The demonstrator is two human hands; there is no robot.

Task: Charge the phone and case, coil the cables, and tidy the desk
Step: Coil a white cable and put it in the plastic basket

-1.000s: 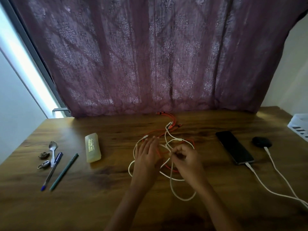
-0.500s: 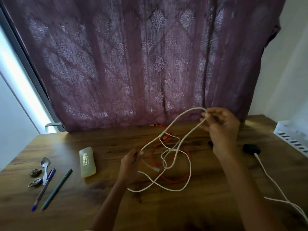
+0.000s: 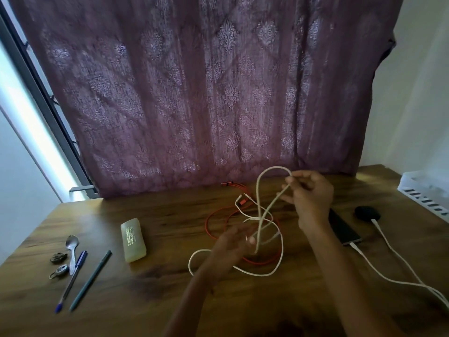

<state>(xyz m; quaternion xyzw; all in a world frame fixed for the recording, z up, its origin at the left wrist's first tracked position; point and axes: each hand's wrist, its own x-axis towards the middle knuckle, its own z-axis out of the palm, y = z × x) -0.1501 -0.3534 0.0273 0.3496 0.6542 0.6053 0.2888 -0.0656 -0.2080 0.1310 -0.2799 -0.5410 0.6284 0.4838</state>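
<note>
Purple patterned curtain [image 3: 218, 93] is hung behind a wooden table [image 3: 145, 300], on which the phone [image 3: 342, 229] and the dark case [image 3: 366, 212] are laid at the right, each with one of the charging leads [image 3: 355, 246] plugged in, so charging is judged to be under way. Near the table's middle the white cable [image 3: 275, 167] is tangled over the orange cable [image 3: 206, 223]. One loop of it is pinched and raised above the table by the right hand [image 3: 311, 198]. The left hand [image 3: 233, 246] is blurred beside the hanging strand, and whether that strand is gripped cannot be told. For a clean coil, the white cable should first be drawn slowly free of the orange one, so that no knot is tightened. Even loops should then be gathered into one hand, without the plugged leads being dragged.
</note>
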